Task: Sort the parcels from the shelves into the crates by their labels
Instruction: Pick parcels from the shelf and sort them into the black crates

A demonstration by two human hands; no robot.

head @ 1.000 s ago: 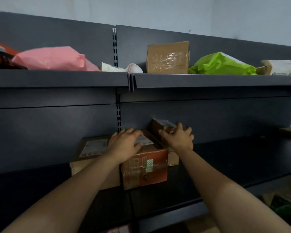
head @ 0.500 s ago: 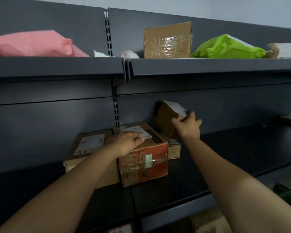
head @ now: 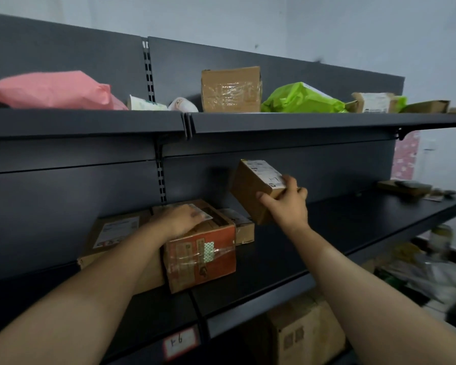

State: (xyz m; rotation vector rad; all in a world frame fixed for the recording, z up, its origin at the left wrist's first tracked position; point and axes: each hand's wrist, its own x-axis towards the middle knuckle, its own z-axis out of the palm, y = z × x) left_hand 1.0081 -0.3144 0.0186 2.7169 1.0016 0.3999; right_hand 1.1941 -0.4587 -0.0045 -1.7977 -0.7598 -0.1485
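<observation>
While left hand (head: 181,219) rests flat-fingered on orange box (head: 203,256), right hand (head: 287,206) grip clasps small brown parcel (head: 248,188) above shelf (head: 300,246).

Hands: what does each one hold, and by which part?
The right hand grips the small brown box at its near end, thumb on the plain side. The left hand only rests on top of the orange box.

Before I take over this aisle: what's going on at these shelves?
A person is working at the middle shelf. The right hand grips a small brown box, held tilted in the air above the shelf, label up. The left hand rests on top of an orange-sided box that sits on the shelf.
</observation>
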